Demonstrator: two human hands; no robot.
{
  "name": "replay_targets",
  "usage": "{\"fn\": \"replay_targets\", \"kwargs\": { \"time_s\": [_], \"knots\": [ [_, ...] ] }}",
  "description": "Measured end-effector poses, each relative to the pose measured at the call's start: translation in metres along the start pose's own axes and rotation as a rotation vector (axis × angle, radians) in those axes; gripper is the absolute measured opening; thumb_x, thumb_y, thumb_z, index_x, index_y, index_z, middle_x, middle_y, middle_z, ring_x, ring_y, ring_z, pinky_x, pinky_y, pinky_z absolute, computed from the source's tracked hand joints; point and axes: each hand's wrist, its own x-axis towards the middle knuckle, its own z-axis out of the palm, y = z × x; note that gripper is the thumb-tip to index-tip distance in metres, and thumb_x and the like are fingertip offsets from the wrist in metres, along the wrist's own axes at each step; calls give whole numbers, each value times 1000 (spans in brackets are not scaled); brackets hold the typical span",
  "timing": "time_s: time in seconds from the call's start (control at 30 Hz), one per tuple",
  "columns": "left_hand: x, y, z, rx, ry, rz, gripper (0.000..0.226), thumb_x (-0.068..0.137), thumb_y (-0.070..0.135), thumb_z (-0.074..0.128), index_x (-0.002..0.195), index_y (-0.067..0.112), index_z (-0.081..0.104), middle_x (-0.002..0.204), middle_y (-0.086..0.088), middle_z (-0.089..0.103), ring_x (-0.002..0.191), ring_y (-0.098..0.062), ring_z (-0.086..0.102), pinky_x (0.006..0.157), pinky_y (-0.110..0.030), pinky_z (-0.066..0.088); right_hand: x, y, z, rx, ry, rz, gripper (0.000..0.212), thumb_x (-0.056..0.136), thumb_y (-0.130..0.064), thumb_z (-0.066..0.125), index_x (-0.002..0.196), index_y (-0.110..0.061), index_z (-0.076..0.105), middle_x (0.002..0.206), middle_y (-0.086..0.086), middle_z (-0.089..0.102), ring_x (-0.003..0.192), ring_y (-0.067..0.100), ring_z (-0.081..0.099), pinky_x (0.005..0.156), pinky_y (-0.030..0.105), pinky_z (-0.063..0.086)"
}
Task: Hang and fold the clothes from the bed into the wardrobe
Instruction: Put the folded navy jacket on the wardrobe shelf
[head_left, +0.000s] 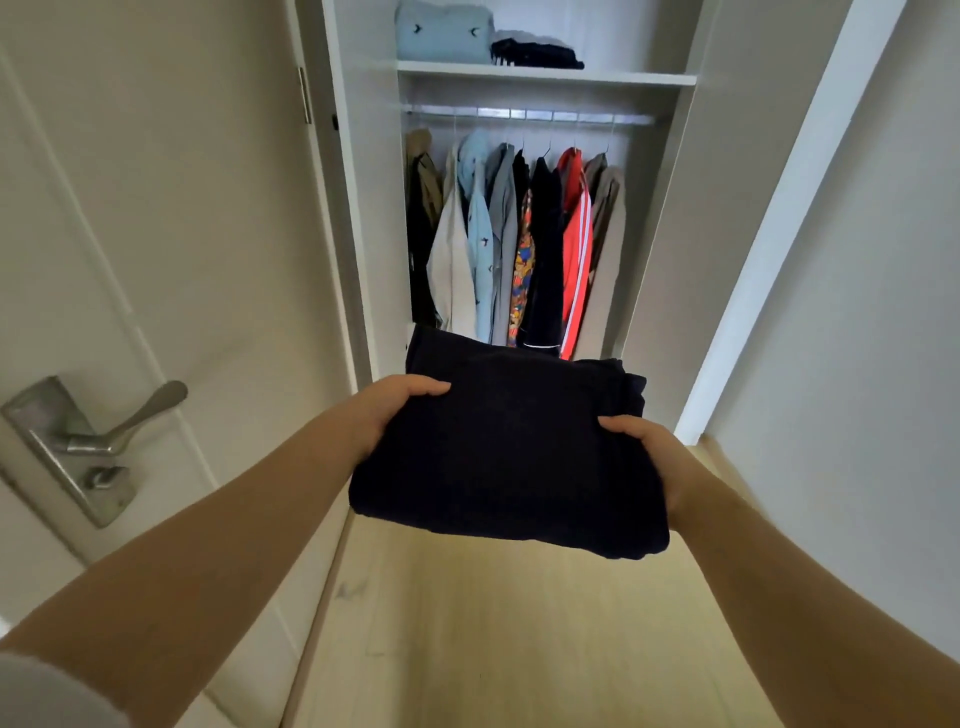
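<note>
Well to the left of the left hand (400, 405), a metal lever handle (104, 431) is seen on a pale door (182, 208). The left hand is clamped on the left edge of a folded dark navy garment (509, 447): its thumb is laid across the top of the cloth, and its fingers are hidden beneath.

The garment is held flat in the air between the two hands, above a light wooden floor (493, 623) and in front of an open white wardrobe (363, 208). Beyond and above the hands, a shelf (623, 78) is seen in the wardrobe. On it, a folded light-blue garment (444, 34) is set just beside a folded black garment (537, 52), the blue one to the left.

Below the shelf a metal rail (524, 113) is fitted, and from it a row of clothes (498, 234) is hung on hangers. A brown coat (423, 197) is placed at the left end, followed by cream, pale blue, grey, patterned and black pieces. A red jacket (574, 244) with white stripes and a beige coat (608, 249) are hung at the right end. The lower ends of some of these clothes are covered by the far edge of the held garment.

The right hand (644, 447) is closed on the right edge of the garment, thumb on top, fingers out of sight under the fold. To the right of that hand, a plain white wall (857, 312) is seen.
</note>
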Motion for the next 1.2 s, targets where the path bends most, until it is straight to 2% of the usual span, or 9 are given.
{"fn": "replay_targets", "kwargs": {
  "time_s": [0.13,0.23,0.4,0.5,0.7,0.87,0.93,1.07,1.2],
  "knots": [
    [64,40,-2,-36,-25,26,16,86,21,59,95,9,60,93,-12,65,84,-28,61,75,-38,48,69,-43,3,-27,17,-34,26,86,-25,59,107,-11,59,97,14,65,87,33,61,67,40,48],
    [119,81,-11,-71,-32,46,16,86,21,59,95,8,61,93,-13,65,84,-29,61,76,-37,48,126,-87,14,-41,15,-50,22,86,-24,58,103,-10,58,93,14,64,83,33,61,64,38,47],
    [210,178,-25,-67,-22,120,22,85,21,60,102,6,62,98,-15,66,90,-30,61,81,-39,47,221,-172,35,-13,11,-88,38,81,-26,62,115,-8,57,105,18,64,94,38,60,72,42,50],
    [256,228,-20,-57,-25,160,21,85,21,60,100,6,63,99,-15,66,89,-30,62,79,-38,48,263,-220,33,10,1,-154,37,82,-25,61,116,-9,58,106,17,65,95,38,60,71,41,49],
    [339,296,13,-58,-41,193,20,84,21,62,98,6,65,94,-14,67,85,-29,62,73,-37,48,338,-296,2,31,-42,-228,25,84,-22,59,105,-9,61,97,16,67,89,37,61,67,40,47],
    [399,349,51,-85,-29,242,22,82,21,63,98,6,66,84,-14,70,81,-29,63,70,-37,50,402,-358,-33,66,-126,-270,37,74,-20,61,108,-6,63,84,16,73,84,35,63,69,39,48],
    [421,374,68,-105,-24,249,21,83,21,63,97,5,67,76,-13,72,78,-29,64,68,-36,50,424,-388,-48,59,-142,-278,43,69,-21,62,109,-6,64,84,15,73,81,34,65,69,38,48],
    [456,429,105,-117,-30,301,24,83,22,63,100,5,67,79,-14,71,78,-29,64,69,-37,51,460,-455,-81,59,-218,-321,32,75,-20,59,103,-5,66,83,16,73,66,30,70,68,38,47],
    [483,486,127,-144,-68,395,21,81,20,62,96,6,68,80,-13,72,76,-27,65,71,-37,52,491,-521,-97,70,-276,-387,29,77,-20,60,102,-7,67,87,16,73,70,31,69,69,39,49]
  ]
}}
